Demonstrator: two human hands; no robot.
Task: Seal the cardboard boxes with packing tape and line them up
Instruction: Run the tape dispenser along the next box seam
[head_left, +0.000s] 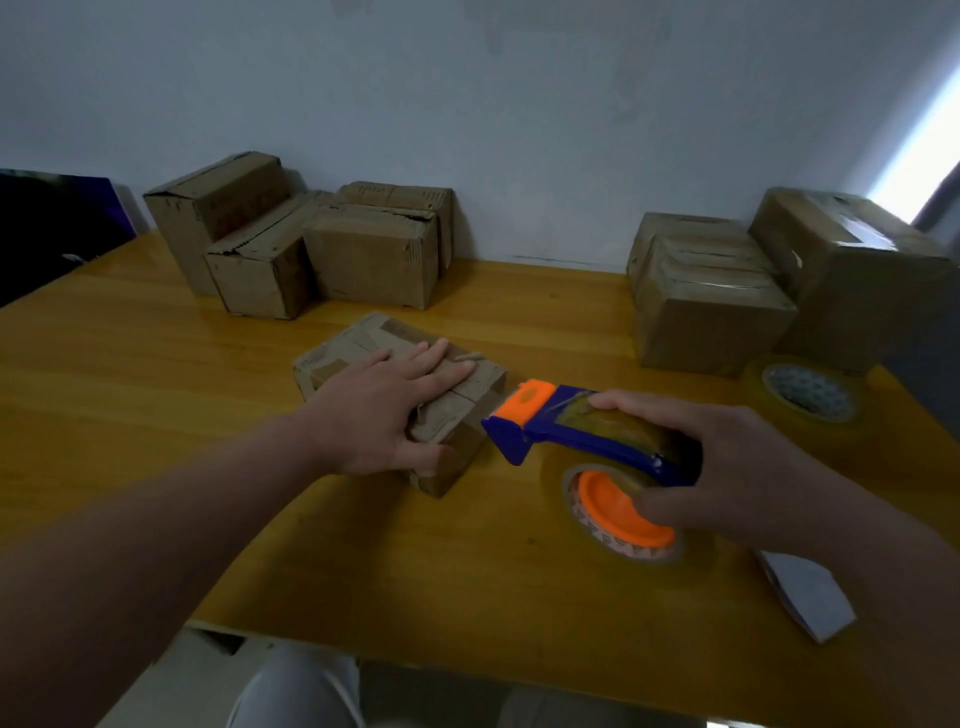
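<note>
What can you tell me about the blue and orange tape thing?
The tape dispenser is blue plastic with an orange nose and orange hub, holding a roll of clear tape. The right hand grips it round the roll. Its nose points at the small box under the left hand.

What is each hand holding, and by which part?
Right hand grips the tape dispenser around its roll end. Left hand presses flat on the box, gripping nothing.

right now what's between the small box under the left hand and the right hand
In the head view, the blue and orange plastic tape dispenser, gripped by the right hand, its orange tip near the small brown cardboard box.
</note>
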